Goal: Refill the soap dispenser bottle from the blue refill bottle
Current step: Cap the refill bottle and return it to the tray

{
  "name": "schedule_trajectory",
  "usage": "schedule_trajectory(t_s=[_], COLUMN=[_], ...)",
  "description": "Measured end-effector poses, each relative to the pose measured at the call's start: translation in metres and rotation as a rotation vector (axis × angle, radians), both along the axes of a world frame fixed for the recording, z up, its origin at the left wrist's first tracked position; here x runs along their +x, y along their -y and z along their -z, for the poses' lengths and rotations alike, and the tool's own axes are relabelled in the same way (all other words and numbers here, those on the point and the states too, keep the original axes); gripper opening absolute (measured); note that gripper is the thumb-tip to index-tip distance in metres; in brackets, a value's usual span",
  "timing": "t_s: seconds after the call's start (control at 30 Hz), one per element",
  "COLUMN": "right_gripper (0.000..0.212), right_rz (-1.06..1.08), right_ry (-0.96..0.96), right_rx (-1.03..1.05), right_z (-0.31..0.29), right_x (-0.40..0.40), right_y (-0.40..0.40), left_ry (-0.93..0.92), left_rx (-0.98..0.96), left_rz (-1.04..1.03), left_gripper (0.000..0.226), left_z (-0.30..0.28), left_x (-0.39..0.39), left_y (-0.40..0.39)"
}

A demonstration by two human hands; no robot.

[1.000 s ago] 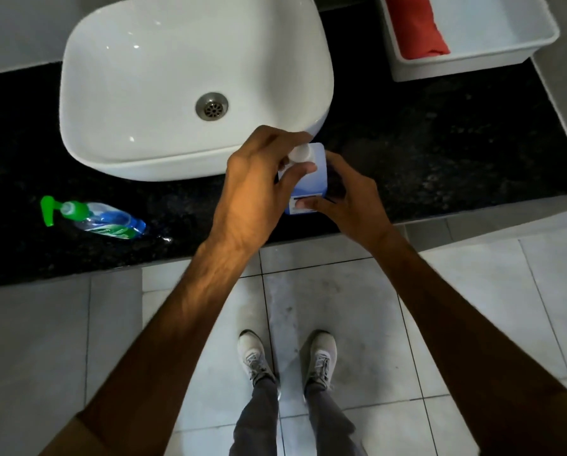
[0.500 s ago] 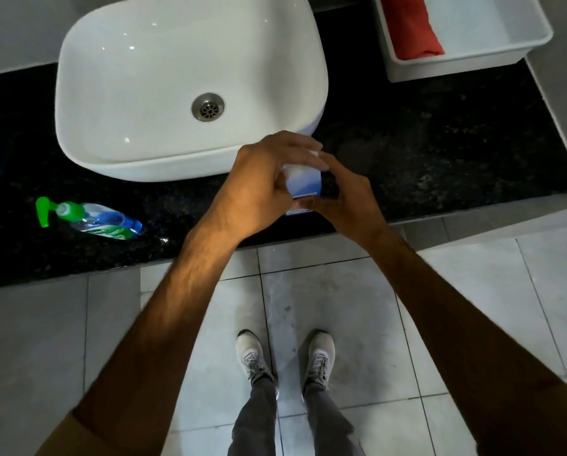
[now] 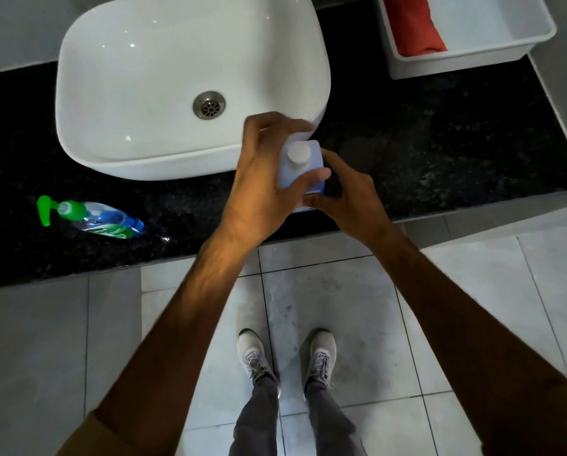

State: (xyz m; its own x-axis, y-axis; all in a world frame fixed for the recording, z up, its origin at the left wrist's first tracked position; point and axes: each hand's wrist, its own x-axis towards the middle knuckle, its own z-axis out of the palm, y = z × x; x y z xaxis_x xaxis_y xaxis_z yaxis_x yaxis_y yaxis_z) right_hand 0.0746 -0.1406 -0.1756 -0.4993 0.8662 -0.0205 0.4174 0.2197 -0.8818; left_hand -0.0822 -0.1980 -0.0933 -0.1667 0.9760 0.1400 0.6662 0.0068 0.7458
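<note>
Capped refill bottle (image 3: 300, 169) between both hands

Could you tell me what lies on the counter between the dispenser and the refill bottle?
Nothing: in the head view only bare black counter separates the dispenser from the refill bottle.

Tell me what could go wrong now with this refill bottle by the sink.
1. The refill bottle stands near the counter edge; twisting its cap could tip it to the floor.
2. The left hand and right hand both grip it; squeezing once the cap is off might spurt soap.
3. The dispenser lies on its side and may leak or roll.
</note>
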Motion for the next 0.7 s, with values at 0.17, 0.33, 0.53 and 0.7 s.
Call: schedule_trajectory(t_s=[0.17, 0.33, 0.53, 0.7], right_gripper=[0.075, 0.072, 0.074, 0.074], right_rz=[0.017, 0.006, 0.011, 0.008], right_ry=[-0.014, -0.006, -0.018, -0.027], right_rx=[-0.036, -0.001, -0.022, -0.032], right_z=[0.0, -0.001, -0.001, 0.0], right_x=[-0.005, -0.001, -0.005, -0.001], right_y=[0.0, 0.0, -0.001, 0.001], left_ry=[0.038, -0.018, 0.009, 0.044], left_rx=[0.051, 0.014, 0.045, -0.046], left_rz=[0.014, 0.084, -0.035, 0.102], left_gripper=[0.039, 0.057, 0.035, 0.057], left_z=[-0.002, -0.001, 0.0, 0.0], left_x=[-0.004, -0.001, -0.001, -0.008], left_y=[0.001, 0.001, -0.002, 0.0])
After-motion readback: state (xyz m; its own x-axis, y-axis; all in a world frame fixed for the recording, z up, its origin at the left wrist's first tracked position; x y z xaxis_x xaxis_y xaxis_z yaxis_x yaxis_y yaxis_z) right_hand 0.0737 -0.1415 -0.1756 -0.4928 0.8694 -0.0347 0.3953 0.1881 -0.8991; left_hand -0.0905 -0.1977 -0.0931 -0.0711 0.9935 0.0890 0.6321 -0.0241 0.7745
